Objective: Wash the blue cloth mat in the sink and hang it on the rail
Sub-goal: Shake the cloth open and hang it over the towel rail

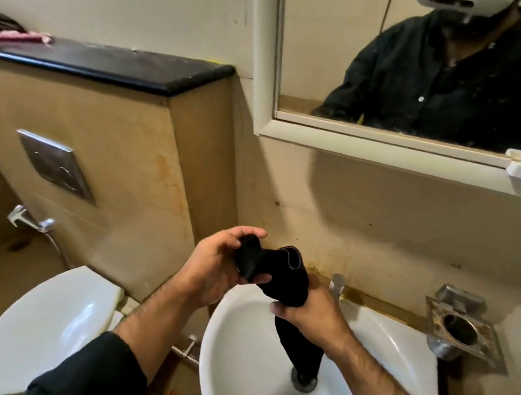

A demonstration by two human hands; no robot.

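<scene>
A very dark, bunched cloth mat (287,280) hangs over the white sink (237,378). My left hand (217,269) grips its upper end at the sink's back left rim. My right hand (312,311) holds the twisted middle of the cloth, just in front of the tap (336,284). The cloth's lower tail (299,350) drops down to the drain (303,380). No water stream shows from the tap. No hanging rail is in view.
A white toilet with its lid down (50,331) stands left of the sink. A steel soap holder (463,332) juts from the wall at right. Above are a mirror (443,69) and a black ledge (103,61) with a pink-handled brush (8,34).
</scene>
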